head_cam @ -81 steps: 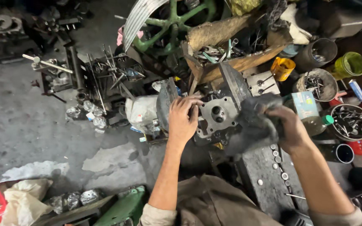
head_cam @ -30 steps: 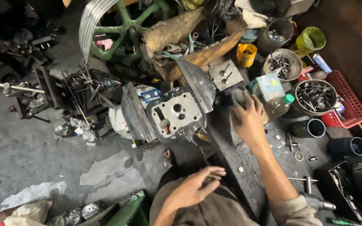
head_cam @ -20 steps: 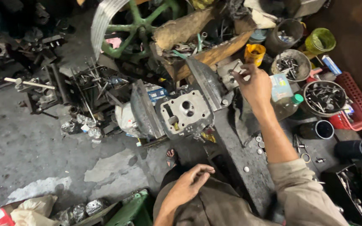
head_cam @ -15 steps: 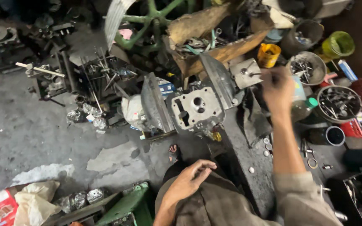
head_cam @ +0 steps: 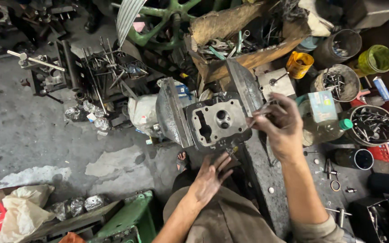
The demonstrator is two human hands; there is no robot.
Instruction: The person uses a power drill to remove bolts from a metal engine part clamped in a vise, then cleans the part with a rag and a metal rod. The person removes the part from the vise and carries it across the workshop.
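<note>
1. Grey cast-metal engine head sits clamped between the two flat steel vise plates, above the person's knees.
2. The right hand pinches a thin metal rod at the head's right edge.
3. The left hand, fingers spread and empty, rests just below it.
4. Parts-filled tins crowd the right; bare concrete floor lies left.

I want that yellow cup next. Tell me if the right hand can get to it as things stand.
Probably yes. The right hand is raised beside the vise, and the yellow cup stands just beyond it, with only a flat metal plate between. But its fingers seem to pinch a small part.
</note>
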